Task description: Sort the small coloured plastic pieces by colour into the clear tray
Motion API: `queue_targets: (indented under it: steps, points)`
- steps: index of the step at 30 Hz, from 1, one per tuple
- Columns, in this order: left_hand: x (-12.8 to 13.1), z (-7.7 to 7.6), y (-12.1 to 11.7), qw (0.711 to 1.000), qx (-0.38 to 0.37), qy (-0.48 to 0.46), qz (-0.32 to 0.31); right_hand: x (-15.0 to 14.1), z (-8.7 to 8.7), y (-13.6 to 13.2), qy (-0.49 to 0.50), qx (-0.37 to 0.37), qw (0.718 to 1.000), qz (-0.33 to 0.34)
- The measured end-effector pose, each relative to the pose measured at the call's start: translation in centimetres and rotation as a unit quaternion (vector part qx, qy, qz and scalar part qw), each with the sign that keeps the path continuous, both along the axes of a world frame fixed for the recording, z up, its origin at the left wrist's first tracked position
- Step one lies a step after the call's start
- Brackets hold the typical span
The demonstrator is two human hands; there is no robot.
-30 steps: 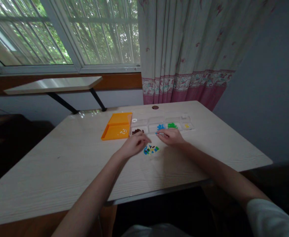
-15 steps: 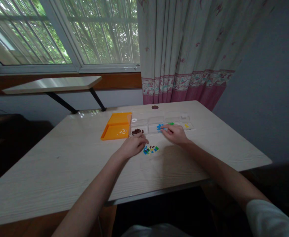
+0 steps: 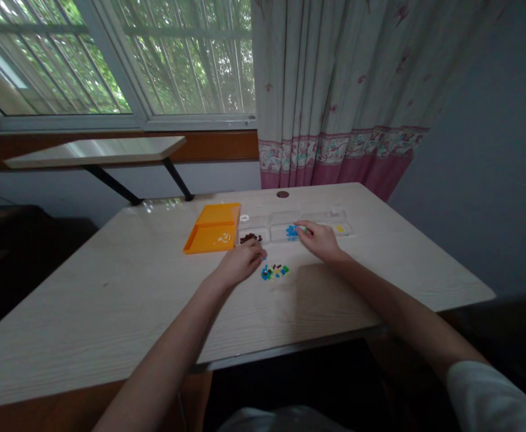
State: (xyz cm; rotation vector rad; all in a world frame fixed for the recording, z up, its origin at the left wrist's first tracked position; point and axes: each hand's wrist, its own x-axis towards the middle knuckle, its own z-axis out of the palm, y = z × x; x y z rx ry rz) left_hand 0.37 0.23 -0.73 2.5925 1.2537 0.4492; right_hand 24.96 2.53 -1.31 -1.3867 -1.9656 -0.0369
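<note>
My left hand [image 3: 243, 262] is closed in a pinch just in front of the brown pieces, with a small blue piece [image 3: 264, 258] at its fingertips. Right beside it, a mixed pile of small coloured pieces [image 3: 275, 272] lies on the table. Over the clear divided boxes, my right hand [image 3: 320, 241] has its thumb and finger pressed together at the edge of the blue pieces [image 3: 291, 232]; whatever it grips is too small to make out. Brown pieces [image 3: 250, 238] fill the left compartment. Yellow pieces [image 3: 340, 229] lie at the right end.
An open orange case [image 3: 209, 239] holds small white pieces [image 3: 224, 238] and stands left of the clear boxes. A raised shelf [image 3: 105, 151] on black legs is at the table's back left. The table [image 3: 123, 306] has a round cable hole [image 3: 282, 194] at its back edge.
My right hand has shifted slightly, now hiding most of the green pieces. A blue piece now shows at my left fingertips, and the left fingers have drawn together.
</note>
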Motion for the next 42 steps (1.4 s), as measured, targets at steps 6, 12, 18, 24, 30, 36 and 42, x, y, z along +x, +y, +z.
queue_targets:
  steps: [6, 12, 18, 24, 30, 36, 42]
  points:
    - [-0.1, -0.3, 0.2, 1.0, 0.009, -0.007, 0.001, -1.3, -0.4, -1.1, -0.071, -0.049, 0.992, 0.089]
    - [0.4, -0.3, -0.1, 0.999, 0.02, -0.031, -0.023, -3.0, -1.3, -2.2, -0.14, -0.069, 0.973, 0.168]
    - [1.2, 0.4, -0.9, 0.995, 0.019, -0.084, -0.047, -3.5, -1.0, -2.8, -0.123, -0.061, 0.974, 0.18]
    - [1.3, 0.5, -0.9, 0.993, 0.011, -0.105, -0.045, -3.4, -0.9, -2.6, -0.107, -0.02, 0.977, 0.186]
    - [0.6, 0.4, -0.6, 0.994, -0.01, -0.069, -0.081, -1.7, -0.2, -1.6, -0.023, 0.085, 0.988, 0.125]
    - [0.3, 0.4, -0.5, 0.993, -0.022, -0.039, -0.106, -0.4, 0.7, -1.1, 0.018, 0.118, 0.99, 0.073]
    - [0.7, 0.6, -0.5, 0.992, -0.032, -0.052, -0.109, -0.3, 0.6, -1.1, 0.011, 0.085, 0.995, 0.054]
